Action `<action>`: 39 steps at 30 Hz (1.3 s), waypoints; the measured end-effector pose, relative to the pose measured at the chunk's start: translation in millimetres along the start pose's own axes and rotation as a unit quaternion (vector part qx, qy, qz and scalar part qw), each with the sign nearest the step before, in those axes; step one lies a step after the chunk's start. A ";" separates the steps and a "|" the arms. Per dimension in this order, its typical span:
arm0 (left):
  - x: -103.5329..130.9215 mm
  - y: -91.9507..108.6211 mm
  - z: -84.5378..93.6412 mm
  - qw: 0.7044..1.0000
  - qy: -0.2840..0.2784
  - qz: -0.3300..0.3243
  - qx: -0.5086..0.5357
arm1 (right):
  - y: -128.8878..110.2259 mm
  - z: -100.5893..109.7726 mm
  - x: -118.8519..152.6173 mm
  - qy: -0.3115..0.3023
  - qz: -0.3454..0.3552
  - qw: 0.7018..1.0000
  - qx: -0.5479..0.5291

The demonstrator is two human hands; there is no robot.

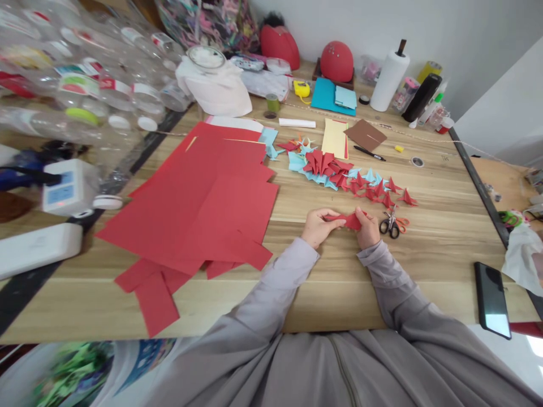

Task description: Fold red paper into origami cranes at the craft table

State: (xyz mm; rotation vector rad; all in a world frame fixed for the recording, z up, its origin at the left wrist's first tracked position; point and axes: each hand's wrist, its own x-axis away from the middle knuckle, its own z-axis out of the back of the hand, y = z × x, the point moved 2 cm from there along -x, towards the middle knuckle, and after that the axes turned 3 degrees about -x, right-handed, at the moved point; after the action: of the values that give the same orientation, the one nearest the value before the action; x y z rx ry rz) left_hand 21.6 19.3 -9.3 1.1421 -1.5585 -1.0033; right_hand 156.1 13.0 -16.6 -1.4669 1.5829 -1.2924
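Red paper, one small piece (351,221), is between the two hands, near the wooden tabletop (335,305); contact with it is unclear. The left hand (318,227) pinches one end between thumb and fingers; the right hand (369,230) grips the other, thumb uppermost. It looks like a fold being shaped or creased, and a clean crease calls for matched edges and firm, even thumb pressure.

I count two pairs of scissors, black-handled (389,226) and orange-handled (402,219), beside the right hand; one black pen (369,153); one brown sheet (365,135); one yellow tape measure (301,89); one phone (492,299). Red folded figures (358,182) and light-blue ones (370,176) overlap too much to count, as do the large red sheets (182,192).
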 end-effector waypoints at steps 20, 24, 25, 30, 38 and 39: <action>-3.0 0.1 4.9 0.996 0.043 -0.017 0.076 | -5.9 -6.4 6.0 -0.062 0.035 0.989 0.132; -3.7 -0.3 4.9 0.996 0.026 -0.015 0.080 | -6.9 -6.3 6.3 -0.072 0.036 0.989 0.126; -3.8 0.0 5.3 0.997 0.024 -0.011 0.078 | -7.5 -6.5 6.6 -0.081 0.037 0.988 0.127; -3.1 2.4 8.8 0.998 0.013 0.000 0.054 | -9.2 -7.1 8.4 -0.115 0.025 0.985 0.129; -3.2 5.4 9.5 0.999 0.007 -0.017 0.047 | -7.3 -6.8 7.5 -0.113 0.001 0.987 0.115; -3.4 5.8 9.7 0.999 0.012 -0.017 0.050 | -7.1 -7.0 7.4 -0.111 -0.011 0.988 0.108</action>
State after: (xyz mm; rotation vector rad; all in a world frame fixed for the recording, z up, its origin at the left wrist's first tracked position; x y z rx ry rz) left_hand 11.5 24.8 -6.8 1.2495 -1.5901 -0.9399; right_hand 150.9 8.1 -6.4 -1.4389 1.2468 -1.2228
